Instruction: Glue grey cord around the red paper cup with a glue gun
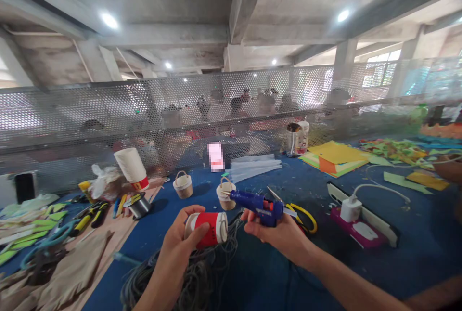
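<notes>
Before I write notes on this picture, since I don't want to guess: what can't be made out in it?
- Head view: print on the paper cup, too small to read; its near side is partly behind the left hand.
- Head view: the handle of the glue gun, hidden by the right hand.
- Head view: people, blurred behind the mesh screen.
- Head view: part of the cord coil, behind the left arm.

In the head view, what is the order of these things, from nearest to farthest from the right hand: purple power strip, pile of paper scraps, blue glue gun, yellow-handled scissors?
From the right hand:
1. Blue glue gun: held in it.
2. Yellow-handled scissors: just beyond it, to the right.
3. Purple power strip: farther right.
4. Pile of paper scraps: far back, right.
</notes>
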Tool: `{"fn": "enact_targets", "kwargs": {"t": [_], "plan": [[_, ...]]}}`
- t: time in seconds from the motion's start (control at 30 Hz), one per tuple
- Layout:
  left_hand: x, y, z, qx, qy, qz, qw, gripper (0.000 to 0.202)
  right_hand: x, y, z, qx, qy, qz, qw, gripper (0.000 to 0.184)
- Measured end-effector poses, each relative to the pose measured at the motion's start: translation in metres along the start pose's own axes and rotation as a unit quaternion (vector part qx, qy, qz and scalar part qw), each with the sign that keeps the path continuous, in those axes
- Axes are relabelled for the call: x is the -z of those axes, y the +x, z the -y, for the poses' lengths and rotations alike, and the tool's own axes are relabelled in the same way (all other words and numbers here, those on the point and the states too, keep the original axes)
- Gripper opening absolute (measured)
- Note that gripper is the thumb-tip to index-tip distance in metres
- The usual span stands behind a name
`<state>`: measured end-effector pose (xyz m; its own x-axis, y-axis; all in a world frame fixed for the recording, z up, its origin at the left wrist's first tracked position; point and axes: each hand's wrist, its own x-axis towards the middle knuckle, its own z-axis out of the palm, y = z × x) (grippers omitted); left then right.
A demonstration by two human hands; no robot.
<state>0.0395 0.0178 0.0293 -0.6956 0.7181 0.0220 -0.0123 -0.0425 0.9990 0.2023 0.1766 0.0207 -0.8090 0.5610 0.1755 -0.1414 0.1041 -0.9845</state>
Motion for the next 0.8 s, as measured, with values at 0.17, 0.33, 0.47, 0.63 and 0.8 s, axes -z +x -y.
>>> {"fn": "enact_targets", "kwargs": {"t": [0.17,0.33,0.47,0.63,0.8], "plan": [[-0.002,0.002,0.013,0.000,-0.010,0.034,0.999,0.047,-0.017,0.002,-0.010,-0.013,0.053,-0.024,0.998,0.029],[-0.006,0.000,0.015,-0.011,-0.004,0.032,0.999,0.046,-0.026,0.002,-0.013,0.001,0.061,-0.040,0.997,0.023],[-0.009,-0.004,0.011,-0.006,0.005,0.016,1.000,0.049,-0.025,0.002,-0.011,0.018,0.034,-0.051,0.998,0.016],[-0.013,-0.004,0.012,-0.019,0.018,0.016,1.000,0.053,-0.025,0.001,-0.009,0.027,0.026,-0.093,0.995,0.023],[-0.014,-0.007,0.012,-0.035,0.036,0.042,0.998,0.049,-0.021,-0.001,-0.008,0.043,0.043,-0.048,0.997,0.025]]}}
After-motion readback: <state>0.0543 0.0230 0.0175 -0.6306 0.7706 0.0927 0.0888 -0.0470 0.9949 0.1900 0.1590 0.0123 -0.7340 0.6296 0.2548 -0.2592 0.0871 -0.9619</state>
